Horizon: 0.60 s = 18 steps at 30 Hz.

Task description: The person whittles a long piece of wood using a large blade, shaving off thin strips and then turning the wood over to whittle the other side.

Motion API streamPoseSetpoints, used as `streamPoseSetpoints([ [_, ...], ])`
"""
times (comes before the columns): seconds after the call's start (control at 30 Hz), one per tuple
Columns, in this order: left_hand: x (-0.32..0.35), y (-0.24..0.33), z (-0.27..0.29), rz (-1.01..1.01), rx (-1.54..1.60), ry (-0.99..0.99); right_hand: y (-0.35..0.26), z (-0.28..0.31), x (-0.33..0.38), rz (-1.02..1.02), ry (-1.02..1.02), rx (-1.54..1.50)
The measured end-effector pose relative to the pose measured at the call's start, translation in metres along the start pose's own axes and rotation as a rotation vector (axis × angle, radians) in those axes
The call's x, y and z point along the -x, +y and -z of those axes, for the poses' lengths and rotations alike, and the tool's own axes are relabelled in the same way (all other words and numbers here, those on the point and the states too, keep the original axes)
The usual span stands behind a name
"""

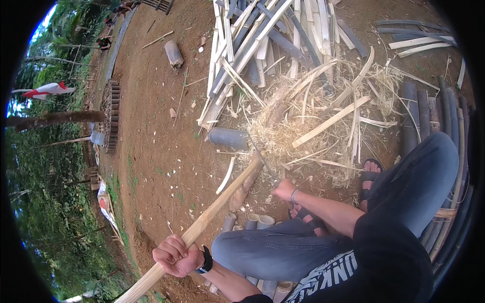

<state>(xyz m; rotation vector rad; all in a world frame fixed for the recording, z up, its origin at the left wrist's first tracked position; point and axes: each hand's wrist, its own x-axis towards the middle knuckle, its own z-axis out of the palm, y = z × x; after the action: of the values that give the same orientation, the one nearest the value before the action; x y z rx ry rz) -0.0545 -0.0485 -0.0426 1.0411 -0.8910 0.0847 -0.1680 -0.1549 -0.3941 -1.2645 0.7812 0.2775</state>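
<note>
My left hand (178, 255), with a dark band at the wrist, is closed round a long pale split bamboo strip (217, 206). The strip slants from the lower left edge up to the middle, where its far end lies over a short brown log (244, 191). In my right hand (284, 190), fingers wrapped round the handle, is a long thin-bladed knife (260, 154). Its blade points up and left, just beyond the strip's far end; whether the two touch I cannot tell. A dark bamboo section (228, 138) lies beside the blade.
Curly shavings (288, 121) and loose strips cover the ground ahead. Behind them is a heap of split bamboo (275, 38). Cut bamboo tubes (265, 222) stand by my leg, and I sit on a bamboo-pole bench (457, 166). A log piece (173, 54) lies on the dirt.
</note>
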Motion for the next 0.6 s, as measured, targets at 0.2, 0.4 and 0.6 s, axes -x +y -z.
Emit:
streamPoseSetpoints([
  [0.2, 0.005, -0.002, 0.001, -0.005, 0.003, 0.011, 0.017, 0.01, -0.004, -0.01, 0.106, -0.006],
  [0.4, 0.01, -0.001, 0.018, -0.038, 0.01, 0.063, 0.026, -0.003, 0.002, 0.181, 0.139, -0.051],
  [0.6, 0.029, 0.012, 0.038, -0.066, -0.024, 0.138, 0.012, 0.014, -0.01, -0.031, -0.014, 0.242],
])
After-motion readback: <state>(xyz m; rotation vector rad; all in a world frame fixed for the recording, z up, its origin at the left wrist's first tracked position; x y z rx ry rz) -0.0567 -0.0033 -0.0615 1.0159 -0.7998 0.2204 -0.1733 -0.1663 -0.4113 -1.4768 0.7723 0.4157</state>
